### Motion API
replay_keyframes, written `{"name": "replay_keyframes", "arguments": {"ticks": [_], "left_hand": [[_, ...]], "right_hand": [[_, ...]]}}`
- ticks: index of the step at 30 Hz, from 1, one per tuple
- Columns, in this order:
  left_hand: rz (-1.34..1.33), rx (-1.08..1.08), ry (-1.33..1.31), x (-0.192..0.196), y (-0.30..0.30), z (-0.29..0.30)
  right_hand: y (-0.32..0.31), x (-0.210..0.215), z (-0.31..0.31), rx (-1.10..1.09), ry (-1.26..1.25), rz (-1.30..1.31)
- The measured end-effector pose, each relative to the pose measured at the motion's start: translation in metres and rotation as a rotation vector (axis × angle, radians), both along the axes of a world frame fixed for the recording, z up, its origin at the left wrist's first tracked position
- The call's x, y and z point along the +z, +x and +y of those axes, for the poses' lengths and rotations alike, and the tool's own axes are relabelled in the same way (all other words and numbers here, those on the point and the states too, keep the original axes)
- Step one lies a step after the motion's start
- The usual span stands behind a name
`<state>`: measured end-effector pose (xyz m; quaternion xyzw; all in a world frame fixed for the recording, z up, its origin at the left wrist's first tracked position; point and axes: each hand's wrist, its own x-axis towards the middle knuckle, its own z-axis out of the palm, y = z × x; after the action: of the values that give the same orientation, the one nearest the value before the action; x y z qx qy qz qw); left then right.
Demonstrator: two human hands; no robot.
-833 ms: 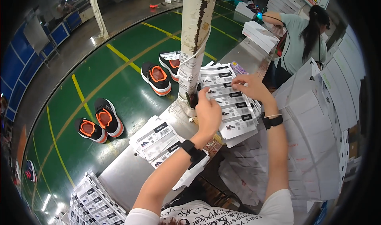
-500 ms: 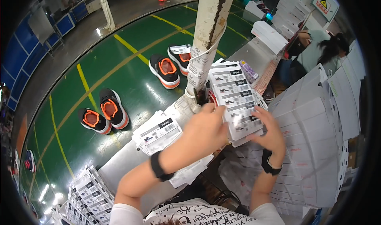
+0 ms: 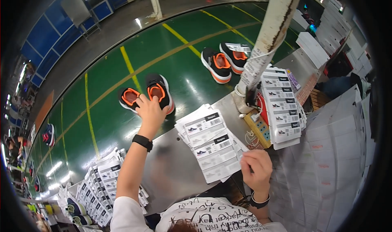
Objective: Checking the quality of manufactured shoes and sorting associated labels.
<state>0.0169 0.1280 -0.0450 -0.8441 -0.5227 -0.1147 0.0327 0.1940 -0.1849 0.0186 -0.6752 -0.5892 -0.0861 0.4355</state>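
A pair of black sneakers (image 3: 160, 86) with orange linings and pale soles stands on the green belt at the left. My left hand (image 3: 152, 114) reaches onto their heels, fingers curled over the collars, gripping there. My right hand (image 3: 257, 170) is raised above the front of the steel ledge, its fingers curled together by the right edge of a fanned pile of printed label sheets (image 3: 212, 144). Whether anything small is pinched in it is hidden. A taller stack of similar label sheets (image 3: 281, 107) lies to the right, beyond the pillar's foot.
A worn white pillar (image 3: 271, 31) rises from the ledge, with a yellow power strip (image 3: 258, 127) at its base. Another sneaker pair (image 3: 217, 66) stands further along the belt, a label sheet on one shoe. More label stacks (image 3: 96, 187) sit lower left; white cartons (image 3: 326, 158) stand at right.
My left hand has left the tall label stack and swung left to the sneakers. My right hand has drawn back toward me, near the fanned sheets. The whole view has shifted left.
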Motion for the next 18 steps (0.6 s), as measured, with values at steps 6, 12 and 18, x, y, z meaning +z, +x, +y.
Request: {"name": "replay_keyframes", "arguments": {"ticks": [6, 12, 18], "left_hand": [[-0.024, 0.031, -0.289, 0.019, -0.045, 0.021], [-0.153, -0.073, -0.65, 0.083, -0.085, -0.016], [-0.162, -0.536, -0.519, 0.072, -0.129, -0.174]], "right_hand": [[-0.034, -0.001, 0.013, 0.293, -0.117, 0.003], [-0.061, -0.015, 0.012, 0.506, -0.412, 0.343], [-0.101, -0.039, 0.036, 0.7, -0.599, 0.747]]}}
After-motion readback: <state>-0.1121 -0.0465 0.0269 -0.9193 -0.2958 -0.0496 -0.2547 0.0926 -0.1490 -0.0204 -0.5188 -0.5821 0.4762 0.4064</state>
